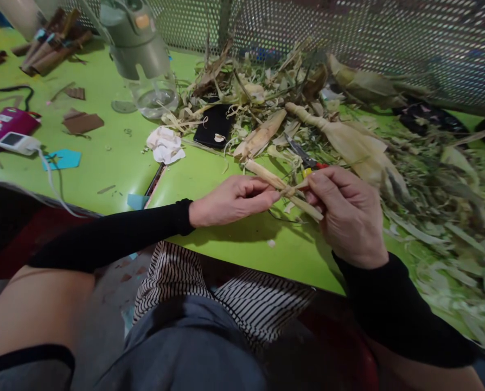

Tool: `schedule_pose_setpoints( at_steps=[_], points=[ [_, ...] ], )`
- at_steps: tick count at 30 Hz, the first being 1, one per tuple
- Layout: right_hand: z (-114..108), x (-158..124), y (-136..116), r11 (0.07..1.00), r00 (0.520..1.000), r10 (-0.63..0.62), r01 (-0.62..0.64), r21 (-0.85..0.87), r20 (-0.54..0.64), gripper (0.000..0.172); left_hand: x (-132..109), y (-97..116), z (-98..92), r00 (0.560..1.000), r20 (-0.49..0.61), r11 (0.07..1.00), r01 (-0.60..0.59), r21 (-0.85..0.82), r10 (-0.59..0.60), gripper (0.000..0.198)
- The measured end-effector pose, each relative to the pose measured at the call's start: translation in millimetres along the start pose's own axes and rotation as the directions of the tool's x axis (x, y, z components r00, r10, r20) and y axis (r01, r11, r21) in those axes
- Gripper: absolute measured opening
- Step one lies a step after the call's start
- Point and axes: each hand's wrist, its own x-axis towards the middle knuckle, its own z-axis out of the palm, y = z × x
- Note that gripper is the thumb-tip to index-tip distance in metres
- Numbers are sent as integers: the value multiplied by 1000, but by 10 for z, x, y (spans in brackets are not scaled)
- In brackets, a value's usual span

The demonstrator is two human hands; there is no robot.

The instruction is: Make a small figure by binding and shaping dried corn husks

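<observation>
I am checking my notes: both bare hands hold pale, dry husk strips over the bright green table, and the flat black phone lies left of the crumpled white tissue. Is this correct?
Not quite: the head view shows the flat black phone lying right of the crumpled white tissue. The rest stands.

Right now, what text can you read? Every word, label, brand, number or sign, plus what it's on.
None legible.
Magenta boxy device: pale markings, too blurred to read.
Small white device with a grey display: display too small and blurred to read.
Black, flat, rectangular phone-like device: no lettering visible.
Pale, knotted dried-husk piece: no lettering visible.
</observation>
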Motion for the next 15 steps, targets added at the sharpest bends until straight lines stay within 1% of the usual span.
schedule_pose_setpoints(
  at_steps=[3, 6, 9, 10, 12, 15],
  points=[
    [9, 27, 26, 1000, 1000, 15, -15, 4, 1, 32, 11, -41, -15, 998, 26, 998, 58, 17, -59, 48],
    [15, 63, 53, 996, 995, 84, -85, 20, 56, 39, 29, -72, -56, 992, 56, 993, 112, 44, -114, 47],
    [27, 85, 53, 991, 982, 129, -132, 17, 140, 46, 47, -79, -105, 996, -10, 996, 88, -15, -88, 35],
    [35, 86, 47, 992, 980, 123, -125, 8, 160, 48, 55, -81, -118, 997, -18, 996, 72, -49, -73, 37],
    [56, 81, 36, 995, 979, 100, -99, -17, 179, 52, 73, -94, -138, 998, 13, 992, 57, -110, -56, 49],
    [86, 69, 32, 996, 978, 79, -71, -51, 192, 56, 102, -124, -155, 994, 69, 979, 91, -180, -80, 52]
  ],
)
